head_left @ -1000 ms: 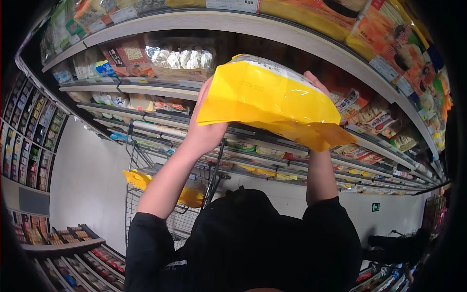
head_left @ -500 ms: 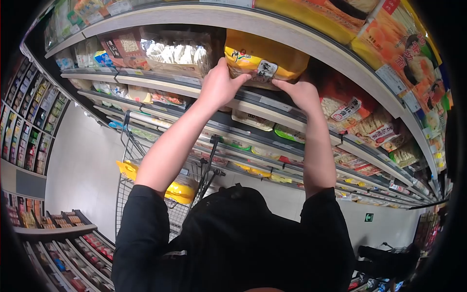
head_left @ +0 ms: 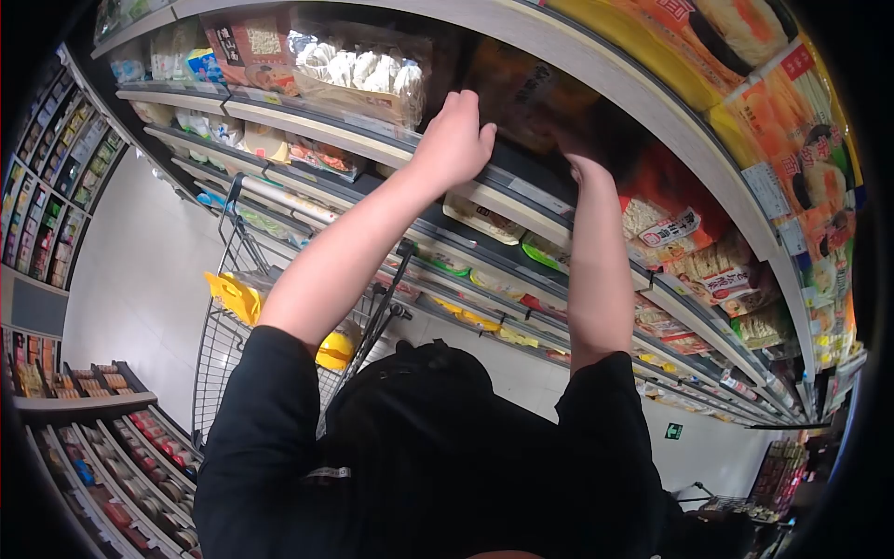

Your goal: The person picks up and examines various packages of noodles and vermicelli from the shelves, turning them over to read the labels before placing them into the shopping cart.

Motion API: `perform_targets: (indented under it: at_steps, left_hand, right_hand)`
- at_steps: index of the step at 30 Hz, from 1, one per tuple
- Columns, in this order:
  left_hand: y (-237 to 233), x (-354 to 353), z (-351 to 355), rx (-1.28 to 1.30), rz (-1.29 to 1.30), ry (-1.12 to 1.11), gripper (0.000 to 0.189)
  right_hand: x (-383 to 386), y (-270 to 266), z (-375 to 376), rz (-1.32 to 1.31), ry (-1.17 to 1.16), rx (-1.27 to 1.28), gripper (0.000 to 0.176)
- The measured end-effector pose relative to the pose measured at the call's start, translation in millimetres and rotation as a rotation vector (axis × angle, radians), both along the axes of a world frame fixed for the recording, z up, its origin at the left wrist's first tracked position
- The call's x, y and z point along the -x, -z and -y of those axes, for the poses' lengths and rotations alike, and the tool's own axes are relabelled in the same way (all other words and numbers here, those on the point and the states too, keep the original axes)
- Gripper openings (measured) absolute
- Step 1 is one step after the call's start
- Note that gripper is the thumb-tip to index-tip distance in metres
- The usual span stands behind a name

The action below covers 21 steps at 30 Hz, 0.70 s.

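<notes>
A yellow package (head_left: 521, 84) with dark printed characters sits deep in a shaded shelf gap. My left hand (head_left: 456, 142) is at the front edge of that shelf, its thumb apart from the slightly bent fingers and nothing in it. Reaching into the shadow on the other side, my right hand (head_left: 579, 154) is close to the package's lower right part. Its fingers are dark and blurred, so I cannot make out whether they touch the package. Left of the gap lies a clear bag (head_left: 358, 79) with white bundles inside.
A wire shopping cart (head_left: 209, 349) with yellow packages (head_left: 335, 351) stands at the left below my arm. Red noodle packs (head_left: 666, 219) fill the shelf to the right. An overhanging upper shelf edge (head_left: 643, 98) curves above my right hand. More shelving (head_left: 102, 466) stands lower left.
The yellow package has gone from the shelf front back into the shadow. My left hand has come off it, and my right hand has moved deeper into the gap.
</notes>
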<state>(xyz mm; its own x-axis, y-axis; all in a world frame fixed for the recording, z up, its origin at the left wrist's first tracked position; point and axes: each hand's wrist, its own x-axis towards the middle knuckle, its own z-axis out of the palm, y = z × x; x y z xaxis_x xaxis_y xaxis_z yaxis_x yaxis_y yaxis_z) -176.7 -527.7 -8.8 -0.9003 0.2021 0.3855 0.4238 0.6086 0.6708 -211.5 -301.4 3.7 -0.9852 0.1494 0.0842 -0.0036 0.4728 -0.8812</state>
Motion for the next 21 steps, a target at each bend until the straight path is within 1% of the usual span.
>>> perform_targets:
  at_steps: [1, 2, 3, 4, 5, 6, 8, 9, 10, 11, 12, 14, 15, 17, 19, 20, 21]
  left_hand:
    - [15, -14, 6, -0.138, -0.181, 0.039, 0.056]
    - [20, -31, 16, -0.189, -0.266, 0.085, 0.051]
    - [26, -50, 27, -0.238, -0.298, 0.152, 0.044]
    - [33, -70, 39, -0.258, -0.299, 0.181, 0.032]
    - [42, -87, 53, -0.257, -0.276, 0.232, 0.026]
    - [53, -104, 66, -0.255, -0.251, 0.283, 0.021]
    - [79, -138, 92, -0.263, -0.101, 0.274, 0.015]
    - [95, -153, 107, -0.274, -0.047, 0.233, 0.015]
    - [112, -167, 122, -0.286, 0.010, 0.187, 0.015]
    - [127, -181, 137, -0.319, 0.032, 0.108, 0.016]
    - [136, -197, 154, -0.332, 0.097, 0.001, 0.015]
    - [166, -228, 195, -0.306, 0.192, -0.231, 0.014]
    - [187, -245, 216, -0.258, 0.156, -0.349, 0.013]
    - [229, -280, 254, -0.386, 0.242, -0.596, 0.014]
    - [254, -312, 284, -0.406, 0.326, -0.728, 0.014]
    - [265, -324, 292, -0.429, 0.340, -0.764, 0.014]
    - [275, -333, 298, -0.453, 0.347, -0.791, 0.015]
  right_hand:
    - [2, 2, 0, 0.027, -0.005, 0.013, 0.044]
    - [4, 3, 1, 0.052, -0.008, 0.025, 0.044]
    - [4, 4, 3, 0.044, 0.005, 0.040, 0.045]
    - [3, 3, 6, 0.036, 0.016, 0.052, 0.046]
    - [4, 3, 8, 0.026, 0.025, 0.063, 0.048]
    - [12, 12, 1, 0.009, -0.019, 0.036, 0.051]
    - [10, 8, 3, 0.068, -0.015, 0.004, 0.054]
    - [9, 7, 4, 0.098, -0.014, -0.012, 0.055]
    - [13, 11, -2, 0.145, -0.018, -0.039, 0.070]
    - [19, 25, -13, 0.067, -0.013, -0.006, 0.076]
    - [22, 47, -31, -0.186, 0.084, -0.091, 0.079]
    - [-12, 27, -14, -0.084, 0.271, -0.254, 0.080]
    - [-56, -15, 10, 0.265, 0.348, -0.347, 0.078]
    - [-92, 29, 52, -0.647, 0.401, -0.191, 0.053]
    - [-133, 57, 109, -0.637, 0.161, 0.155, 0.033]
    - [-148, 86, 128, -0.471, -0.021, 0.177, 0.019]
    - [-168, 103, 158, -0.283, -0.265, 0.211, 0.022]
